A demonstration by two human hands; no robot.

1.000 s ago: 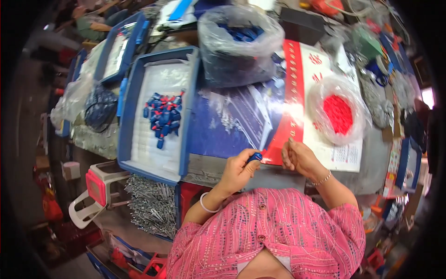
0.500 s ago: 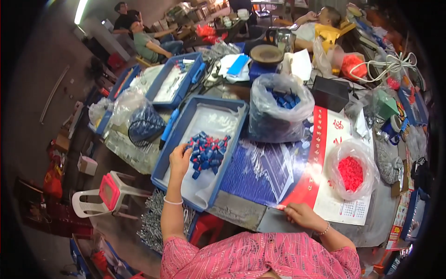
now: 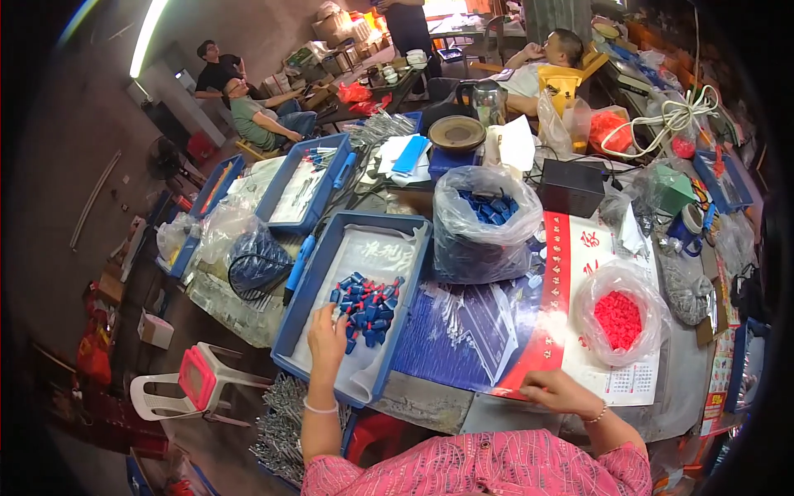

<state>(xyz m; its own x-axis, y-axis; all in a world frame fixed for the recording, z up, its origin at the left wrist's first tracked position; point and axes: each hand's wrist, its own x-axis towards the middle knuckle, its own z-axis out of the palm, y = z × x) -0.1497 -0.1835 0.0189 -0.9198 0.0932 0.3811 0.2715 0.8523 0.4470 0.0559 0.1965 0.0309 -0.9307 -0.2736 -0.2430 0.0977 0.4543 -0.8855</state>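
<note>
My left hand (image 3: 326, 337) is inside a blue plastic tray (image 3: 298, 326), at the left edge of a pile of small blue parts with red pieces (image 3: 368, 307). Its fingers are stretched out and slightly apart, with no held part visible. A white sheet lines the tray under the pile. My right hand (image 3: 558, 390) rests near the table's front edge, over the lower edge of a calendar poster (image 3: 579, 351). Its fingers are curled in, hiding whatever is between them. Beyond it stands a clear bag of small red pieces (image 3: 618, 318).
Behind the poster stands a clear bag of blue parts (image 3: 488, 217), beside a black box (image 3: 572, 187). Another blue tray (image 3: 302, 186) lies farther back. A white plastic chair (image 3: 198, 380) and a bundle of metal rods (image 3: 285, 426) are at lower left. Several people sit or stand behind.
The view has tipped upward, so the table sits lower. My left hand has drawn slightly back from the pile. My right hand's fingers have curled in, and the small piece at their tips no longer shows.
</note>
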